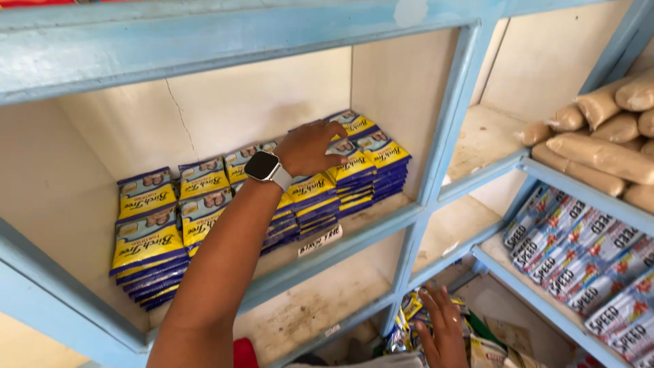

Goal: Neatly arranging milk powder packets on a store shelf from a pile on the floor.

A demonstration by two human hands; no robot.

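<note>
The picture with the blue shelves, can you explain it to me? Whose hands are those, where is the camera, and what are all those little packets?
The camera sits on a person's head and looks down, so both hands are that person's own. The left hand, with a smartwatch on its wrist, reaches into a light blue shelf and rests on stacks of yellow and blue packets. It touches them; a grip cannot be seen. The right hand is low down, fingers spread over a pile of colourful packets, holding nothing visible. On the right, another shelf holds tan, sausage-shaped bags, with blue, white and red sachets below.
</note>
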